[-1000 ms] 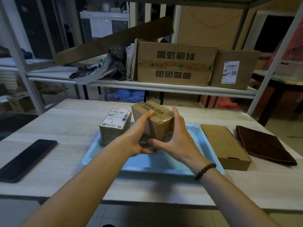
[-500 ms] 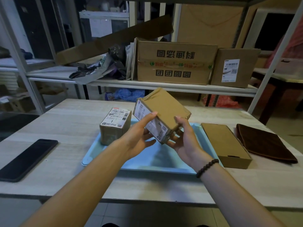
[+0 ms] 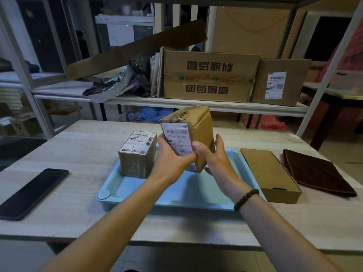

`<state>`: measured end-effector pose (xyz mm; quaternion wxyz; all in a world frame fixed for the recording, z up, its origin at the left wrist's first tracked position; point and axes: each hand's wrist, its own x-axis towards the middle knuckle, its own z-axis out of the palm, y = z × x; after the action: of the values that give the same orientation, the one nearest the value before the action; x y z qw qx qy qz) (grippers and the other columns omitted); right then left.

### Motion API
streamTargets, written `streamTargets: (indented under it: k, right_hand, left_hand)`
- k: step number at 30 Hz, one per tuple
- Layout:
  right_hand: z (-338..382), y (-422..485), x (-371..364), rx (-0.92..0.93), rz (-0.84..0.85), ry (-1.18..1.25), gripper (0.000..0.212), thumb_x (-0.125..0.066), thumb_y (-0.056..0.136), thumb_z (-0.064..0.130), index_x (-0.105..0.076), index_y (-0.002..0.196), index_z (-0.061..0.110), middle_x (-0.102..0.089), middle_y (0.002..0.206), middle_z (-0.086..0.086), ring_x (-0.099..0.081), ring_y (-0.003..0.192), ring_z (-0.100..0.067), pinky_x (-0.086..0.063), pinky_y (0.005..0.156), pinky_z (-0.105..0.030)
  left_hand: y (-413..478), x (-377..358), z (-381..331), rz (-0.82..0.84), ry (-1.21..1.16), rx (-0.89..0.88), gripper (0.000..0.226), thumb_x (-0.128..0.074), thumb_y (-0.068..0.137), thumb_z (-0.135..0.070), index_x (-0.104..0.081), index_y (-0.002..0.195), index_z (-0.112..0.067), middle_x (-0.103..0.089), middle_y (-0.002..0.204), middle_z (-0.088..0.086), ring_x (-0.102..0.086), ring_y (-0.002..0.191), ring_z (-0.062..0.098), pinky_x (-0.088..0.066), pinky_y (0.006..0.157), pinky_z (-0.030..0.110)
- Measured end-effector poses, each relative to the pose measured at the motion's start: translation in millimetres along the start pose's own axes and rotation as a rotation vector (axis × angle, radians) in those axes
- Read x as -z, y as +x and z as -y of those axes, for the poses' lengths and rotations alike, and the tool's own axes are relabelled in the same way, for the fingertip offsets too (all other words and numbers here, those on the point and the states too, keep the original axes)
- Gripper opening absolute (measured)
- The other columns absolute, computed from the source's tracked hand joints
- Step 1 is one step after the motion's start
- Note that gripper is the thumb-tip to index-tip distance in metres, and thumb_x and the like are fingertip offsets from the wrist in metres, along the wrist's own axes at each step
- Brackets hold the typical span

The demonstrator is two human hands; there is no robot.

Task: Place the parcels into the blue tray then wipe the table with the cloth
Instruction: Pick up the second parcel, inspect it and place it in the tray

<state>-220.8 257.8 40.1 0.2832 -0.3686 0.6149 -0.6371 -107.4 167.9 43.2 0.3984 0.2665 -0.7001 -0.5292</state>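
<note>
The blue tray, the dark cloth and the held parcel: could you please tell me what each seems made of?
The blue tray looks like moulded plastic: smooth, faintly glossy, rounded rim. The dark cloth is soft brown textile, matte, folded with layered edges; fibre unclear. The held parcel looks like matte brown cardboard with a white paper label.

tilted labelled parcel (image 3: 198, 130) above blue tray (image 3: 196, 193) (second parcel (image 3: 137, 154) inside), flat parcel (image 3: 269, 171) and brown cloth (image 3: 318, 171) alongside
</note>
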Motion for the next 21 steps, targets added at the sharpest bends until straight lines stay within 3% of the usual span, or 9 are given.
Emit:
streamTargets:
  k: [2, 4, 5, 7, 9, 13, 17, 21]
  right_hand:
    - [1, 0, -5, 0.058, 0.033, -0.009, 0.1, -0.077, 0.066, 0.064, -0.029, 0.15, 0.04, -0.058, 0.141, 0.013, -0.062, 0.123, -0.011, -0.055, 0.093, -0.029]
    - [4, -2, -9, 0.091, 0.038, -0.013, 0.096, -0.078, 0.065, 0.064, -0.032, 0.147, 0.046, -0.06, 0.138, 0.015, -0.061, 0.122, -0.007, -0.056, 0.081, -0.017]
    - [6, -3, -10, 0.098, 0.039, -0.008, 0.095, -0.077, 0.064, 0.065, -0.032, 0.146, 0.048, -0.06, 0.137, 0.016, -0.06, 0.123, -0.006, -0.054, 0.083, -0.017]
    - [9, -5, -11, 0.065, 0.06, 0.062, 0.091, -0.074, 0.063, 0.07, -0.037, 0.143, 0.051, -0.062, 0.135, 0.017, -0.059, 0.125, -0.008, -0.054, 0.097, -0.037]
    - [13, -7, -11, 0.019, 0.061, 0.174, 0.084, -0.071, 0.063, 0.072, -0.045, 0.139, 0.046, -0.065, 0.131, 0.012, -0.062, 0.123, -0.014, -0.057, 0.095, -0.054]
    - [19, -6, -8, -0.009, -0.039, 0.277, 0.09, -0.071, 0.061, 0.078, -0.049, 0.139, 0.037, -0.068, 0.128, 0.001, -0.069, 0.114, -0.023, -0.061, 0.088, -0.053]
    - [18, -2, -7, -0.099, -0.08, 0.312, 0.09, -0.079, 0.061, 0.066, -0.052, 0.139, 0.031, -0.07, 0.126, -0.005, -0.071, 0.111, -0.025, -0.062, 0.087, -0.049]
    - [14, -1, -1, -0.112, -0.151, 0.323, 0.077, -0.071, 0.07, 0.064, -0.055, 0.136, 0.028, -0.072, 0.121, -0.007, -0.072, 0.107, -0.025, -0.062, 0.085, -0.047]
  left_hand:
    - [-4, -3, 0, -0.014, 0.03, -0.092, 0.083, -0.085, 0.073, -0.018, -0.022, 0.125, -0.032, -0.049, 0.114, -0.018, -0.053, 0.107, -0.004, -0.051, 0.068, 0.008]
    - [-6, -3, -1, -0.026, 0.085, -0.171, 0.092, -0.088, 0.068, -0.021, -0.023, 0.13, -0.034, -0.047, 0.122, -0.015, -0.052, 0.114, -0.002, -0.052, 0.075, 0.01]
    - [-7, -3, 0, -0.029, 0.132, -0.214, 0.096, -0.089, 0.065, -0.023, -0.023, 0.134, -0.033, -0.046, 0.125, -0.015, -0.051, 0.117, -0.001, -0.052, 0.081, 0.012]
    - [-7, 0, 2, -0.055, 0.277, -0.308, 0.099, -0.089, 0.064, -0.026, -0.025, 0.14, -0.028, -0.041, 0.126, -0.013, -0.049, 0.117, 0.001, -0.051, 0.087, 0.016]
    - [-5, 4, 8, -0.112, 0.466, -0.466, 0.098, -0.087, 0.064, -0.026, -0.026, 0.14, -0.02, -0.042, 0.131, -0.004, -0.047, 0.119, 0.013, -0.051, 0.094, 0.032]
    - [-2, 9, 22, -0.235, 0.84, -0.771, 0.09, -0.083, 0.063, -0.018, -0.03, 0.136, -0.013, -0.039, 0.144, 0.013, -0.044, 0.133, 0.036, -0.032, 0.11, 0.062]
    - [-1, 10, 28, -0.277, 1.039, -0.904, 0.082, -0.077, 0.066, -0.008, -0.033, 0.134, -0.018, -0.033, 0.144, 0.011, -0.037, 0.137, 0.035, -0.019, 0.115, 0.066]
    - [-1, 16, 31, -0.168, 1.013, -0.881, 0.092, -0.084, 0.065, -0.033, -0.032, 0.139, -0.019, -0.035, 0.147, 0.012, -0.034, 0.14, 0.034, -0.02, 0.116, 0.064]
